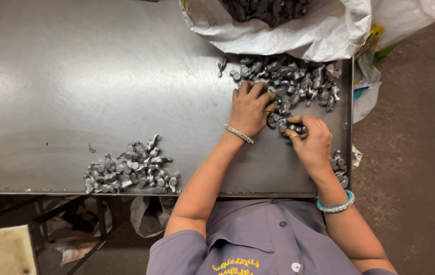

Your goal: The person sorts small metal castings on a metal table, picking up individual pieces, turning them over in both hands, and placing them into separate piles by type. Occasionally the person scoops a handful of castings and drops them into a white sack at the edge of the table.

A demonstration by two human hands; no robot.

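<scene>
Seen from above, a person in a grey shirt leans over a grey metal worktop (75, 76) and sorts small silvery metal parts. The left hand (250, 107) lies palm down with curled fingers on the near edge of a loose heap of parts (291, 81), gripping or raking a few; a thin silver bangle (238, 133) circles that wrist. The right hand (313, 140), just beside the left and nearer the body, is closed around a small cluster of parts (291, 127), its fingertips capped in tan finger covers; a turquoise bangle (335, 203) sits on that wrist. The heap spreads directly beyond both hands, toward a white sack (299, 30) opened at the far edge, with more dark parts inside. A few stray parts (339, 165) rest just to the right of the right wrist, by the worktop's edge. A separate pile of parts (131, 168) sits well away to the left of the left arm. Doing this well likely means pulling only a few pieces at a time, keeping the two piles clearly apart.
</scene>
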